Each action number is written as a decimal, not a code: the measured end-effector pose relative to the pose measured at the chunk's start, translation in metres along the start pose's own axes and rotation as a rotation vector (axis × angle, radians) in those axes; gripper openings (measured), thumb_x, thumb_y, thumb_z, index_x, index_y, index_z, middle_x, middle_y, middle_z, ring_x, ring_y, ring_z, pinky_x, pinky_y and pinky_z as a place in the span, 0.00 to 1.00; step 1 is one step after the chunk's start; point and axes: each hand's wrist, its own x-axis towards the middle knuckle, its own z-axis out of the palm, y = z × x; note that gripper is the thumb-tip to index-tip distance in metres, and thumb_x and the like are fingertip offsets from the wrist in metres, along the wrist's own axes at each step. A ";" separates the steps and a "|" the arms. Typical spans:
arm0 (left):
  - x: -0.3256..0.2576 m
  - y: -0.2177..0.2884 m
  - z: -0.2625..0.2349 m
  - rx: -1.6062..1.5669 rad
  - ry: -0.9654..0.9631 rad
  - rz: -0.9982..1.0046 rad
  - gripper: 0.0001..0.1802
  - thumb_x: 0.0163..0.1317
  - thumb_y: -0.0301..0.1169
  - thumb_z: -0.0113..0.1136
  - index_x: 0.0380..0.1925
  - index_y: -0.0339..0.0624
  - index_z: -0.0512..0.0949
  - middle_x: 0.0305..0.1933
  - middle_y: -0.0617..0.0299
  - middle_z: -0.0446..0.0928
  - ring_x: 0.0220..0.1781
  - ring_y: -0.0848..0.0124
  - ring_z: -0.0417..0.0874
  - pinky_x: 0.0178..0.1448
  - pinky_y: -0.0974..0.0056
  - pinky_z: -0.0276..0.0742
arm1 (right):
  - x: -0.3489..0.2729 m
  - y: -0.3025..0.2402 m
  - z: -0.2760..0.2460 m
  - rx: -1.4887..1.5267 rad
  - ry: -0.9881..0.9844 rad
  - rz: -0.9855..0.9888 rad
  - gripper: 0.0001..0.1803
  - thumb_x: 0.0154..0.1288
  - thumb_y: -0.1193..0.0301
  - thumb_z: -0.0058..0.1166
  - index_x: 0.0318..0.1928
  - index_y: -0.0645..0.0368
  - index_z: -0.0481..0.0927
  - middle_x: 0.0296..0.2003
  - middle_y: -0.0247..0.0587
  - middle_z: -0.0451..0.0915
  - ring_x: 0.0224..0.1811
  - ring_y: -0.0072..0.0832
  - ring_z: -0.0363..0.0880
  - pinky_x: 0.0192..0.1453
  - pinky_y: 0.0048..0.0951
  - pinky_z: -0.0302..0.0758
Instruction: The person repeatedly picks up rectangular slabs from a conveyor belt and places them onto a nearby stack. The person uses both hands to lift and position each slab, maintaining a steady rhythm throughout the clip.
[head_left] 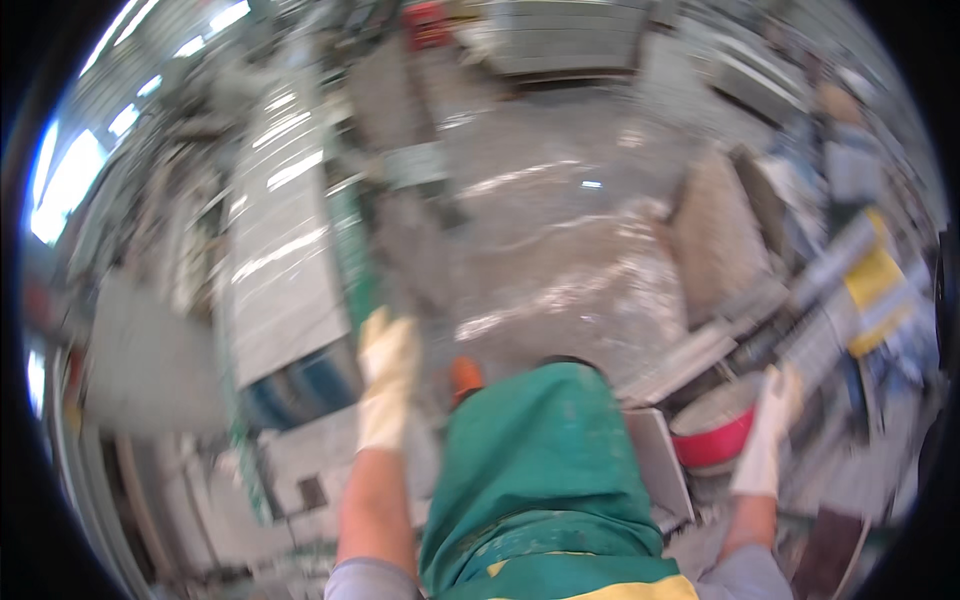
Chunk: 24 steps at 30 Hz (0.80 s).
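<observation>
My left hand [388, 362], in a cream glove, is beside the near right corner of a long pale slab [285, 230], close to a green strip [350, 250] along its side. Motion blur smears its fingers, and no object shows in it. On the right, my right hand [772, 405], gloved alike, appears over or beside a round tub with a red band [715, 437]. Whether it touches the tub is not clear, as its fingers are blurred too. Between my arms hangs a green apron [540, 450] with yellow trim.
A wet, shiny floor [570, 250] stretches ahead. Brown boards [720, 230] lean at the right, near a white and yellow wrapped bundle [870, 285]. Grey stacked blocks [565, 40] stand at the far side. An orange shoe tip [466, 378] shows beside the apron.
</observation>
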 end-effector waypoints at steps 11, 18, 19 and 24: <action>-0.005 0.009 -0.006 -0.001 0.006 0.232 0.13 0.55 0.25 0.59 0.42 0.45 0.79 0.49 0.56 0.81 0.68 0.47 0.71 0.74 0.49 0.62 | 0.026 0.046 0.025 -0.167 -0.276 0.120 0.30 0.73 0.50 0.46 0.68 0.52 0.70 0.69 0.50 0.67 0.71 0.48 0.64 0.72 0.45 0.61; -0.004 0.005 -0.001 0.007 0.002 0.230 0.13 0.54 0.24 0.59 0.41 0.45 0.79 0.49 0.56 0.82 0.68 0.46 0.71 0.74 0.49 0.62 | 0.023 0.042 0.028 -0.258 -0.259 0.116 0.31 0.72 0.47 0.45 0.69 0.47 0.69 0.70 0.46 0.66 0.72 0.48 0.62 0.71 0.49 0.61; -0.004 0.005 -0.001 0.010 0.005 0.229 0.13 0.54 0.24 0.59 0.41 0.44 0.79 0.49 0.56 0.82 0.67 0.46 0.71 0.74 0.49 0.62 | 0.023 0.043 0.028 -0.227 -0.256 0.118 0.31 0.72 0.47 0.45 0.69 0.47 0.69 0.70 0.46 0.66 0.72 0.49 0.62 0.71 0.48 0.61; -0.004 0.005 -0.002 -0.017 0.036 0.247 0.12 0.53 0.23 0.59 0.40 0.43 0.80 0.48 0.56 0.82 0.67 0.46 0.71 0.73 0.49 0.63 | 0.021 0.042 0.027 -0.212 -0.258 0.112 0.31 0.72 0.47 0.46 0.69 0.47 0.69 0.70 0.46 0.65 0.72 0.49 0.61 0.72 0.47 0.61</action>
